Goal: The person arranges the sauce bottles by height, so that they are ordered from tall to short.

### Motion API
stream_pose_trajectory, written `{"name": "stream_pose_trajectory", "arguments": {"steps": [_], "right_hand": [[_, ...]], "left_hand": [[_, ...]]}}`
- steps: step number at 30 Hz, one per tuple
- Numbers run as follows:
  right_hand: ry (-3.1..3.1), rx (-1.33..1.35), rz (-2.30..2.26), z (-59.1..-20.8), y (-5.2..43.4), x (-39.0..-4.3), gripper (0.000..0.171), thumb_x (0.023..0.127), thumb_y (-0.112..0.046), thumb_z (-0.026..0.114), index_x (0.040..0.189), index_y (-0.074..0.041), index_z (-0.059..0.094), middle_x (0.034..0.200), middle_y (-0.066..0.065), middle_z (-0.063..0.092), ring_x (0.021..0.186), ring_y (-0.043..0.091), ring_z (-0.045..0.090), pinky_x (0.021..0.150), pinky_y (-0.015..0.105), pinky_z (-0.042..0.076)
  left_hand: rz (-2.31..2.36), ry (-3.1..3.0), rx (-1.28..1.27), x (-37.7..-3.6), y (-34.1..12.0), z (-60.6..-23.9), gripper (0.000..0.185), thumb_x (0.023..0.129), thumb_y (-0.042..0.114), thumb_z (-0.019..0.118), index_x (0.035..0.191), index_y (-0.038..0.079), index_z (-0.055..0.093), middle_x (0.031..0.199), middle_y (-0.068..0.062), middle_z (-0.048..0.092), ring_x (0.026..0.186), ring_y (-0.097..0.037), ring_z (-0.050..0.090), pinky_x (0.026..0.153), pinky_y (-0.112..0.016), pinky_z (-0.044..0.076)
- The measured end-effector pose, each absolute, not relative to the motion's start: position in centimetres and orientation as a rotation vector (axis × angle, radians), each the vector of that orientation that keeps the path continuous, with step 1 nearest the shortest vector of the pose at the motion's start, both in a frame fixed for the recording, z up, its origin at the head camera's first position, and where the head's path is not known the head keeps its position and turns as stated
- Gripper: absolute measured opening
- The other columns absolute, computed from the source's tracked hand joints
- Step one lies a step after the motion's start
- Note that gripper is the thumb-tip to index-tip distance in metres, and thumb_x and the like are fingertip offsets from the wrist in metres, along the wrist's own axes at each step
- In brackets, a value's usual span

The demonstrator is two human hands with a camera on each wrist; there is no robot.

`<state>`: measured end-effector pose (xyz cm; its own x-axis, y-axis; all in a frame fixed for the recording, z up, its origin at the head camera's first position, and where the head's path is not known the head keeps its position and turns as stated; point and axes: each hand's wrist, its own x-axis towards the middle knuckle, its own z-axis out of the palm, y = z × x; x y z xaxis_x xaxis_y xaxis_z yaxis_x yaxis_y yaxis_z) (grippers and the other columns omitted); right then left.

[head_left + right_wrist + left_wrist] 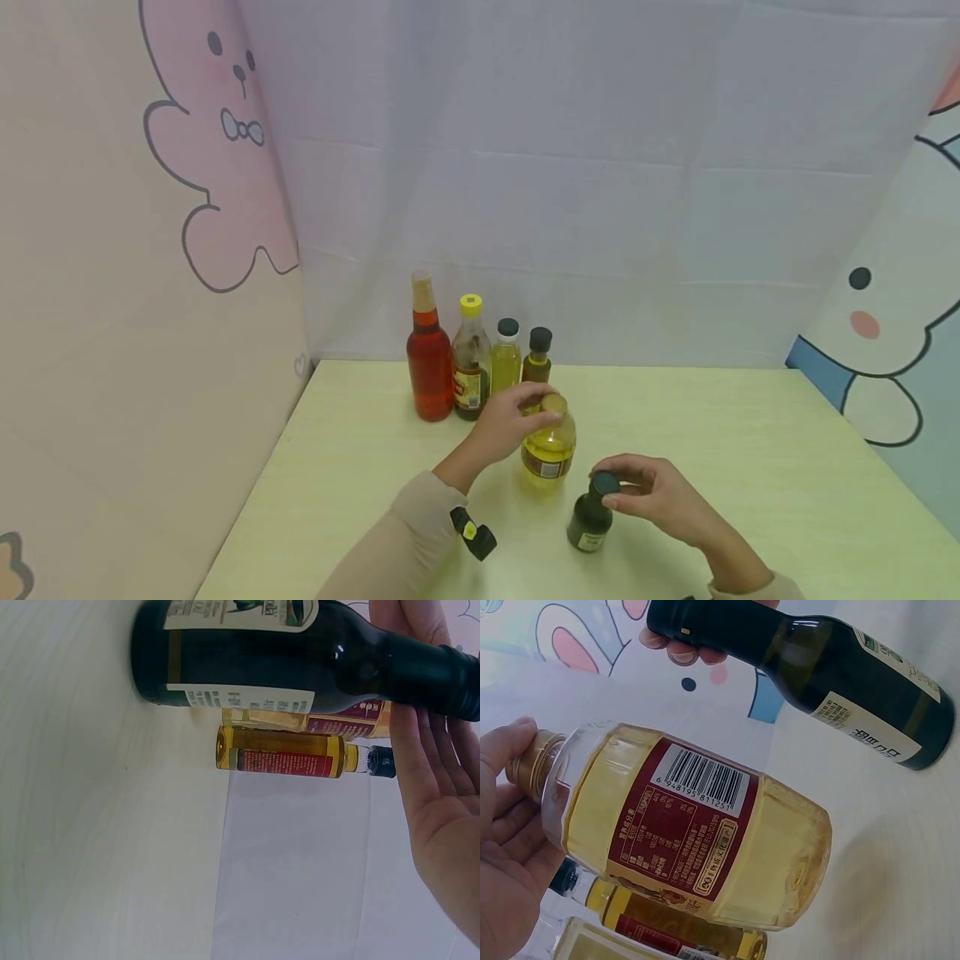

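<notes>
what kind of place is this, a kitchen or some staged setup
Most likely a staged tabletop booth, not a real kitchen. A pale green table is screened by a hung white sheet and cartoon-animal side panels, and the only goods are oil and condiment bottles lined up at the back.

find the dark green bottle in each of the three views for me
Head: the dark green bottle stands low and right of centre on the table, the right hand gripping its cap.
Left wrist: top right, slanting across the frame.
Right wrist: along the top edge, cap to the right.
Shared landmark: the yellow oil bottle beside it, held by the left hand.
</notes>
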<state>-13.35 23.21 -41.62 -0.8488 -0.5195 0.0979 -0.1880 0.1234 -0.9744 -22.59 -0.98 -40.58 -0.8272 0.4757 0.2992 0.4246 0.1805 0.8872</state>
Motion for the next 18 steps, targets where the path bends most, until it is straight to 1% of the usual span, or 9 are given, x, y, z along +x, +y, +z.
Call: {"name": "stream_pose_trajectory", "arguments": {"steps": [3,8,11,18], "right_hand": [[2.13,-0.707,-1.794,-41.6,23.2,-13.4,0.031,0.085,-0.001,0.059,0.114,0.009,0.052,0.111,0.034,0.049,0.099,0.025,0.058,0.076,0.034,0.049],[2.13,-0.712,-1.793,-41.6,23.2,-13.4,0.031,0.085,0.0,0.059,0.114,0.008,0.052,0.111,0.032,0.051,0.1,0.025,0.058,0.076,0.034,0.05],[2.131,-0.702,-1.79,-41.6,23.2,-13.4,0.031,0.085,0.0,0.059,0.114,0.008,0.052,0.111,0.029,0.052,0.1,0.025,0.057,0.076,0.034,0.05],[2.136,-0.692,-1.783,-41.6,23.2,-13.4,0.031,0.085,-0.001,0.06,0.114,0.008,0.052,0.11,0.03,0.052,0.1,0.024,0.057,0.076,0.034,0.05]], "left_hand": [[1.775,2.387,0.928,-23.0,-0.6,-40.7,0.038,0.081,0.033,0.067,0.113,0.014,0.061,0.107,0.007,0.058,0.099,-0.009,0.054,0.08,-0.025,0.046],[1.783,2.417,0.922,-23.8,0.1,-40.9,0.037,0.081,0.032,0.067,0.112,0.013,0.061,0.106,0.007,0.059,0.097,-0.009,0.054,0.082,-0.025,0.045],[1.775,2.434,0.896,-24.0,0.4,-40.9,0.038,0.081,0.033,0.067,0.112,0.014,0.061,0.107,0.008,0.058,0.097,-0.009,0.054,0.082,-0.025,0.045],[1.762,2.449,0.858,-24.5,1.1,-40.8,0.039,0.08,0.035,0.067,0.113,0.014,0.061,0.106,0.009,0.058,0.098,-0.008,0.054,0.083,-0.027,0.046]]}}
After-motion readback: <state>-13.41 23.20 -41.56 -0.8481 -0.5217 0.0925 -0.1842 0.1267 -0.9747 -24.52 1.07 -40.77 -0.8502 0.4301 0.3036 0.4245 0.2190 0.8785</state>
